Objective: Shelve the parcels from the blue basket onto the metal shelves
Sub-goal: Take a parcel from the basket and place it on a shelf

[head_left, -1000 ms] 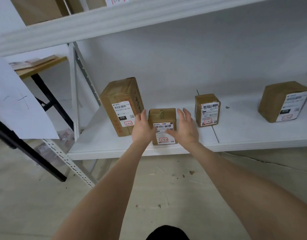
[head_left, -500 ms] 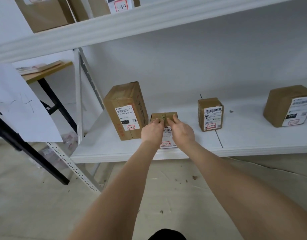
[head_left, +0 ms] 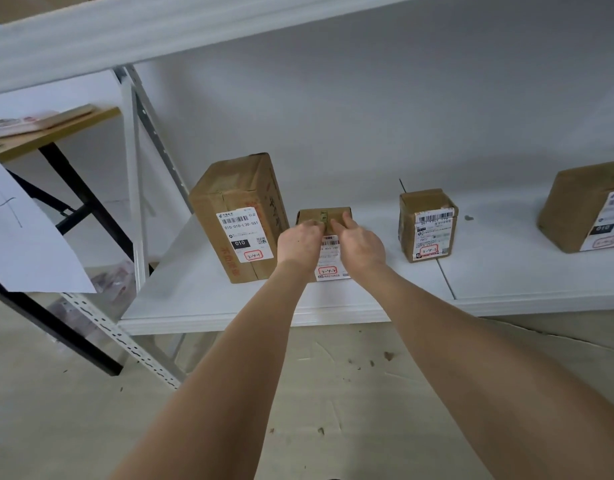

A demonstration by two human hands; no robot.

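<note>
A small brown parcel [head_left: 322, 216] with a white label stands on the lower white metal shelf [head_left: 208, 299], between a tall parcel and another small one. My left hand [head_left: 300, 244] and my right hand [head_left: 360, 244] are side by side against its front. The fingers of both hands curl over its top front edge. Much of the parcel's front is hidden behind the hands; only the lower label shows between the wrists. The blue basket is out of view.
A tall parcel [head_left: 239, 216] stands just left of my hands, a small labelled parcel [head_left: 427, 225] to the right, and a wider one [head_left: 586, 206] at the far right. An upper shelf beam [head_left: 160, 29] runs overhead. A wooden table [head_left: 52, 129] stands at the left.
My hands went from the small parcel's sides to its front top edge, fingers now curled over it. The parcel sits a little deeper on the shelf, in line with the others.
</note>
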